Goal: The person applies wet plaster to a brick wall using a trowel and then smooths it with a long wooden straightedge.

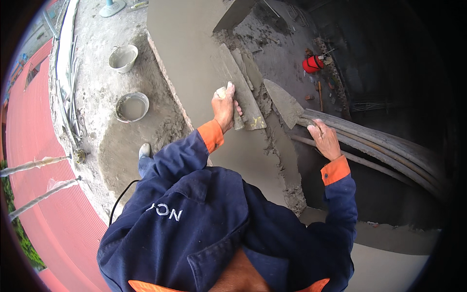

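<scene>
My left hand (224, 108) is closed round the handle of a long rectangular plastering float (243, 92). The float's blade lies along the right part of a smooth grey mortar surface (180, 53), near its rough edge. To the right, my right hand (325, 140) grips the handle of a pointed trowel (283, 103), its blade aimed up and left. Wet-looking mortar (284, 146) forms a ragged strip along the edge between the two tools. The float and the trowel blade are apart.
Two mortar buckets (118, 111) stand on the rough floor at left, near my shoe (144, 150). Long poles (384, 146) stretch off to the right. A red container (313, 64) sits lower down among rubble. Red roofing (29, 121) lies beyond the left edge.
</scene>
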A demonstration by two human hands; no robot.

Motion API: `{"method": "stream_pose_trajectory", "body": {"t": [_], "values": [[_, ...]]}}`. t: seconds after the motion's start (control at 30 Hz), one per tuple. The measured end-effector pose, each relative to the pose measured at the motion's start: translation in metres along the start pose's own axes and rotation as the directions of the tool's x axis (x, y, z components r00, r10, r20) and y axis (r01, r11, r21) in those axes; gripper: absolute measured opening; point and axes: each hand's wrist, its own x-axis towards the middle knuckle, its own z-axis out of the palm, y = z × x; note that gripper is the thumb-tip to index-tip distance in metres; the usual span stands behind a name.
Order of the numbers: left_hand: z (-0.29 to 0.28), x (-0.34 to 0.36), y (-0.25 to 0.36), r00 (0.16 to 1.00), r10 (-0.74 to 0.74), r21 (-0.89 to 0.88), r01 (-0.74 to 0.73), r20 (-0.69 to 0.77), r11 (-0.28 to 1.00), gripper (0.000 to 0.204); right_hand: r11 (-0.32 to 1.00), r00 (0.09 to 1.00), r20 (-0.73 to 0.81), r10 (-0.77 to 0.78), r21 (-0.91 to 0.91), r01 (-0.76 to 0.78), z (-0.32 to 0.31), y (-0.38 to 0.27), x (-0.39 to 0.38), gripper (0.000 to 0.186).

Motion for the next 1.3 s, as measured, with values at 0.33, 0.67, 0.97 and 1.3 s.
{"method": "stream_pose_trajectory", "body": {"t": [0.33,0.67,0.97,1.3], "values": [[-0.001,0.007,0.003,0.998,-0.018,-0.068,0.014,-0.055,0.998,0.038,0.884,0.932,0.101,-0.347,-0.297,0.361,0.03,0.04,0.154,0.043],[0.006,0.039,0.044,0.998,0.046,-0.004,-0.046,-0.05,0.999,0.037,0.937,0.956,0.184,-0.229,-0.223,0.267,0.042,0.011,0.23,0.055],[0.005,0.043,0.041,0.998,0.066,0.043,-0.065,-0.007,0.997,0.036,0.901,0.89,0.142,-0.433,0.079,0.426,0.041,0.01,0.208,0.051],[0.003,0.021,0.026,0.999,0.047,0.016,-0.047,0.008,0.999,0.035,0.682,0.855,0.515,0.058,0.606,-0.41,0.027,0.043,0.182,0.05]]}}
